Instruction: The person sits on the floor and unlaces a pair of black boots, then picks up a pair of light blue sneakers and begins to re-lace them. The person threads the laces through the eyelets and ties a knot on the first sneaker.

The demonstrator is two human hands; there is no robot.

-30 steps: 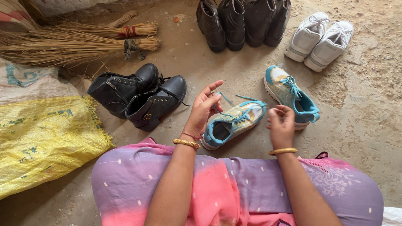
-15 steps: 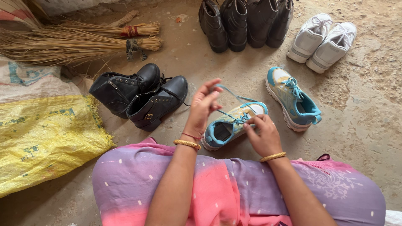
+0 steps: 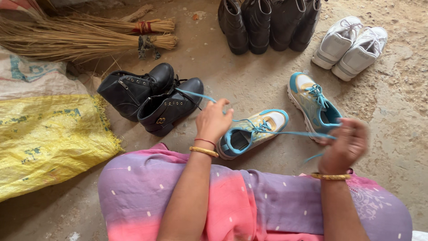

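Observation:
A blue, white and yellow sneaker (image 3: 256, 130) lies on the concrete floor just beyond my knees. Its blue lace (image 3: 292, 132) is stretched taut out to both sides. My left hand (image 3: 214, 120) is closed on one lace end, which trails off to the left over the black boots. My right hand (image 3: 347, 145), blurred, grips the other end out to the right, in front of the matching sneaker (image 3: 314, 103).
A pair of black lace-up boots (image 3: 151, 99) sits to the left. Taller black boots (image 3: 267, 22) and white sneakers (image 3: 350, 47) stand at the back. Straw brooms (image 3: 80, 38) and yellow and white sacks (image 3: 42, 129) lie at left.
Both hands pulled apart from over the sneaker: the right swung out right with one lace end, the left lowered, and the lace went taut. The view shifted slightly.

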